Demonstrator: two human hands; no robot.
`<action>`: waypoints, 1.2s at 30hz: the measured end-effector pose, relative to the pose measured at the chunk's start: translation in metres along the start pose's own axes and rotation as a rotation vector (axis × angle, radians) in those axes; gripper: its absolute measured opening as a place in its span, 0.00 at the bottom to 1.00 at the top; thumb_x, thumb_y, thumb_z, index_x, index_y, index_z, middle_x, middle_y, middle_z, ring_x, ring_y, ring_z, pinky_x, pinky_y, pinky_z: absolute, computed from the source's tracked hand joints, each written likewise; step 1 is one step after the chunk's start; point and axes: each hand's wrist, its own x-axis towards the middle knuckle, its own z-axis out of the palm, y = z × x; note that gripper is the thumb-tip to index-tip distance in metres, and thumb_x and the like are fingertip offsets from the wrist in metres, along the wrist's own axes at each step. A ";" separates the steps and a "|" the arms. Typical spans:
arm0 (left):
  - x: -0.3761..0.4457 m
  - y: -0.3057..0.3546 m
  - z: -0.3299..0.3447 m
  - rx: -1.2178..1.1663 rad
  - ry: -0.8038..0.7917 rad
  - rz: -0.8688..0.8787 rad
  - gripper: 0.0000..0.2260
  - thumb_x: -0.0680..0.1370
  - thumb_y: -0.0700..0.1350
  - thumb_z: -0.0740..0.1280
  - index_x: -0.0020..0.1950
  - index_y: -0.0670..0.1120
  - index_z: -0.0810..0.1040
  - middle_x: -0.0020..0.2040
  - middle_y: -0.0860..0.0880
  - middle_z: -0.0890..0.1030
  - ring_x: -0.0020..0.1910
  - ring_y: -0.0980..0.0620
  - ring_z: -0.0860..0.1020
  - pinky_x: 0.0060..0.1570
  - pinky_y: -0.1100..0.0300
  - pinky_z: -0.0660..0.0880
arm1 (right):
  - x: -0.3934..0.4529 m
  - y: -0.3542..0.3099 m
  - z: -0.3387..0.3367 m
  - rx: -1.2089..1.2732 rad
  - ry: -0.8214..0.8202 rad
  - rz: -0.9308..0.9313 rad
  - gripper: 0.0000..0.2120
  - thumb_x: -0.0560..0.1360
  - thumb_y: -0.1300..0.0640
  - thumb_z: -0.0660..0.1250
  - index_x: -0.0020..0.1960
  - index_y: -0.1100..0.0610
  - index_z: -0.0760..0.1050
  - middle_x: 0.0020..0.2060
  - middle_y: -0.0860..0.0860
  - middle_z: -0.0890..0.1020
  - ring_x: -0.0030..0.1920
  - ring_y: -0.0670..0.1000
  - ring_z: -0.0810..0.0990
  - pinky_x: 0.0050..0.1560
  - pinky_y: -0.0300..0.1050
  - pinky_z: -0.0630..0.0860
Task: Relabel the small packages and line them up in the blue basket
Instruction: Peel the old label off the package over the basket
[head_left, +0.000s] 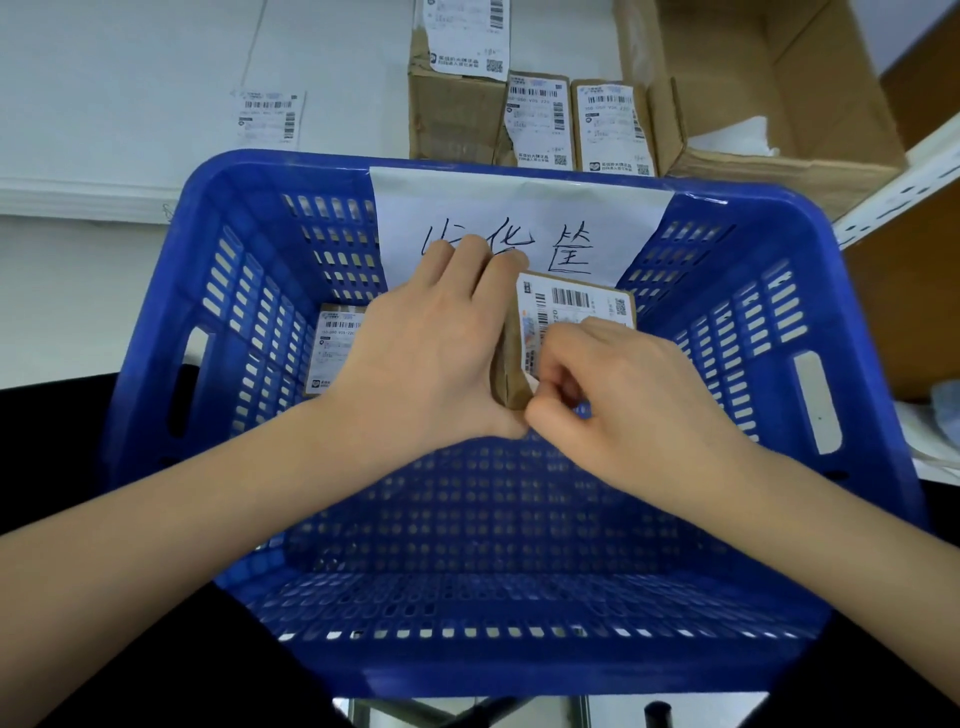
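Both hands work over the blue basket: the left hand is wrapped around a small brown package, holding it on edge, while the right hand pinches the near corner of its white label. A 2nd labelled package lies at the basket's far left. Beyond the far rim, 3 more labelled boxes stand on the white table beside a loose label.
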 end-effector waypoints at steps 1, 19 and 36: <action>0.000 0.000 0.001 0.004 -0.005 -0.005 0.42 0.53 0.62 0.77 0.59 0.39 0.75 0.49 0.44 0.77 0.45 0.43 0.75 0.28 0.60 0.65 | -0.001 0.001 0.000 0.001 -0.012 0.000 0.10 0.68 0.51 0.56 0.34 0.56 0.69 0.27 0.46 0.71 0.29 0.49 0.69 0.25 0.46 0.70; -0.004 -0.001 0.005 0.043 0.001 0.073 0.36 0.59 0.60 0.61 0.60 0.39 0.75 0.48 0.45 0.77 0.44 0.46 0.75 0.27 0.61 0.66 | -0.004 0.010 0.004 0.009 -0.228 -0.128 0.10 0.77 0.49 0.49 0.39 0.50 0.60 0.28 0.48 0.72 0.26 0.50 0.68 0.23 0.41 0.60; -0.007 0.005 0.006 -0.060 0.028 0.113 0.35 0.57 0.59 0.70 0.58 0.40 0.75 0.48 0.47 0.77 0.45 0.46 0.75 0.25 0.54 0.74 | -0.013 0.018 -0.015 -0.117 -0.150 -0.225 0.11 0.76 0.52 0.53 0.35 0.52 0.59 0.25 0.48 0.70 0.24 0.49 0.63 0.23 0.43 0.59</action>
